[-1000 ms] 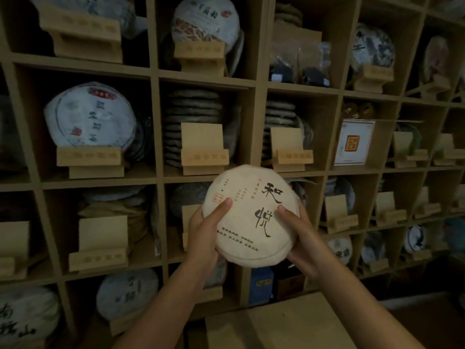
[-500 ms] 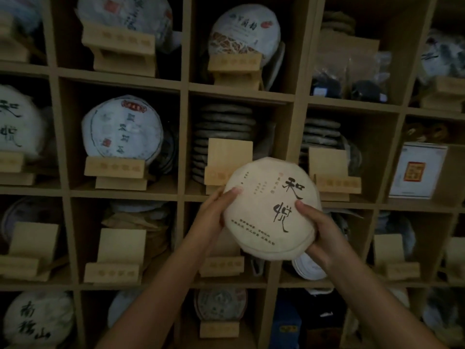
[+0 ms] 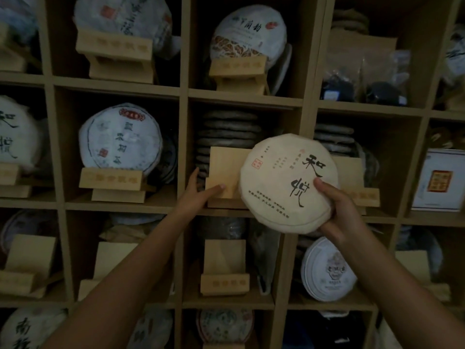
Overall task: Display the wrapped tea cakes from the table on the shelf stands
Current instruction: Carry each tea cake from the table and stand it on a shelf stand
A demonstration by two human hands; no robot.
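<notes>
Tea cake [image 3: 286, 182], round, cream paper wrap with black brush characters, held up in front of the shelf grid [image 3: 183, 157], face toward the camera, slightly tilted. Right hand [image 3: 334, 210] grips it at its 4 o'clock edge: thumb curled over the front face, fingers hidden behind. Left hand [image 3: 198, 192] is off the cake, at its 9 o'clock; thumb lies on the front of the empty wooden stand [image 3: 221, 172] in the middle cubby, one finger reaches past the stand's left edge; whether it pinches or merely touches, cannot tell. Cake overlaps the stand's right side in view; contact between them not discernible. Stack of dark unwrapped cakes [image 3: 229, 132] sits behind that stand. Cubby at 9 o'clock: white-wrapped cake [image 3: 120, 139] upright on its own stand. Cubby at 12 o'clock: another wrapped cake [image 3: 249, 34] on a stand.
</notes>
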